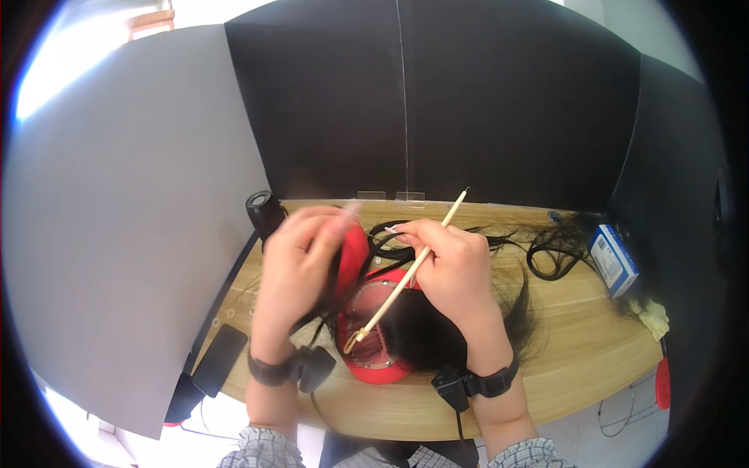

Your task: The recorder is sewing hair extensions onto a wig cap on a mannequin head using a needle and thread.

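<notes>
My right hand (455,261) is closed around a ventilating needle (390,300), a cream stick with a tiny hook at its upper end and a tan loop at its lower end. That hand's fingertips are pinched together beside strands of black hair (382,232). Blurred by motion, my left hand (300,253) hovers over a red rounded piece (355,253) with black hair around it; whether its fingers hold anything is unclear. Below and between my hands lies a red form (381,376) with a netted, pin-edged cap (373,347), and a thick bunch of black hair (425,335) spreads over its right side.
On the wooden table (577,343), a blue and white box (613,261) stands at the right, near a pale yellow cloth (652,318). A black cylinder (264,212) is at the back left, a dark phone-like slab (221,359) at the left edge. Dark panels (499,101) enclose the back.
</notes>
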The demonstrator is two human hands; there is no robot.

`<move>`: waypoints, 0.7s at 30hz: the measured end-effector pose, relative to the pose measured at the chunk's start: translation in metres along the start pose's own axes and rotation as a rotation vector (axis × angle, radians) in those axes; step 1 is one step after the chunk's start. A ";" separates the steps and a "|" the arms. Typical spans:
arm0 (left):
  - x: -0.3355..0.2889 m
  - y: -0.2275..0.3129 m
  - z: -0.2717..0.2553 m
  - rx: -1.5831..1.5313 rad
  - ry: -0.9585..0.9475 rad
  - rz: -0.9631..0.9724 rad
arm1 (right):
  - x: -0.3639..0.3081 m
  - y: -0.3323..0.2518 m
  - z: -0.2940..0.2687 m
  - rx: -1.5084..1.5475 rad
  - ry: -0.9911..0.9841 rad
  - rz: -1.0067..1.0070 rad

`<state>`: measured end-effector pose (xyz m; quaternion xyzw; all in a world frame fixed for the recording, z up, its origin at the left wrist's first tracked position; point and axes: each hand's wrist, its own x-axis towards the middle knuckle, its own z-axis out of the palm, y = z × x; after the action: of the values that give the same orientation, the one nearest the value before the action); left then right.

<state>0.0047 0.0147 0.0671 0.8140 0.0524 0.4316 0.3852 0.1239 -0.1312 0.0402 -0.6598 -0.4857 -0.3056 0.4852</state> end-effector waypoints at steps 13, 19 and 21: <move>-0.012 0.011 0.025 0.022 -0.256 -0.034 | 0.000 -0.004 -0.008 -0.082 -0.017 -0.017; -0.011 0.008 0.018 0.006 -0.247 0.028 | 0.001 -0.006 -0.006 0.030 -0.051 0.017; -0.010 0.004 0.016 0.012 -0.164 0.128 | 0.001 -0.008 -0.001 0.083 -0.057 0.025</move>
<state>0.0095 -0.0017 0.0576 0.8506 -0.0290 0.3868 0.3552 0.1166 -0.1314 0.0445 -0.6536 -0.5033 -0.2603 0.5018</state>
